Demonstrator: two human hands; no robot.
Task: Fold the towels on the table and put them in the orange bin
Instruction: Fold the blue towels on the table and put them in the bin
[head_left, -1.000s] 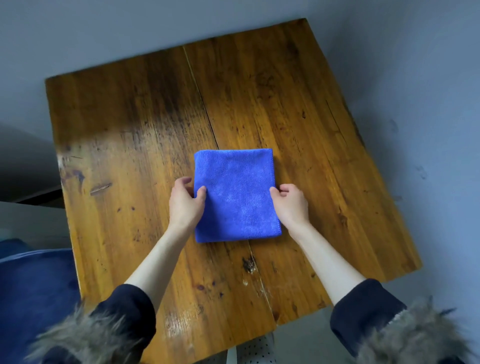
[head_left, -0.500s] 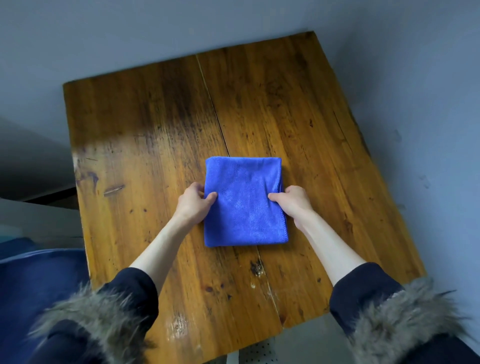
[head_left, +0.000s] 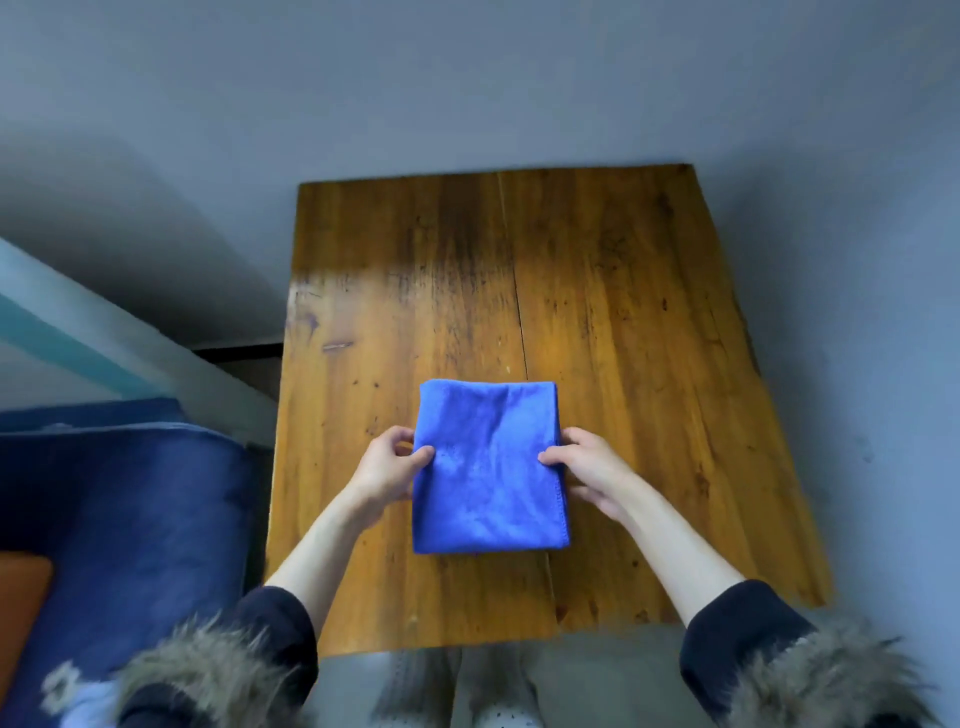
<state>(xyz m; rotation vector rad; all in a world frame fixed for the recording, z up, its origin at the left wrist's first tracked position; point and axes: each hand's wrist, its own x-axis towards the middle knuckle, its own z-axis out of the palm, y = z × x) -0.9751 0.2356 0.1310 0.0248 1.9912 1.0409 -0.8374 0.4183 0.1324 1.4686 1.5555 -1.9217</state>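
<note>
Your table (head_left: 613, 291) fills the middle of the view, a worn wooden top with a seam running from the far edge toward you and dark stains across the boards. To your left sits a dark blue couch (head_left: 130, 509), and a sliver of something orange (head_left: 21, 597) shows at the left edge of the view; too little of it is visible to say what it is.

The towel (head_left: 488, 467) is blue, folded into a neat rectangle, and it lies over the near half of the table, straddling the seam. Whether it rests flat on the wood or is raised a little you cannot tell from this view.

Your left hand (head_left: 387, 470) grips the towel's left edge about halfway along: the thumb lies on top of the cloth, pointing inward, and the fingers are curled at the edge beside it. Your right hand (head_left: 589, 467) holds the right edge at the same height: the thumb presses on top of the cloth, while the other fingers (head_left: 597, 493) spread loosely outside the edge, toward the wood. The towel sits squarely between your two hands, its far and near ends free of any finger.

Your dark sleeves (head_left: 727, 629) with fur trim frame the bottom of the view.
</note>
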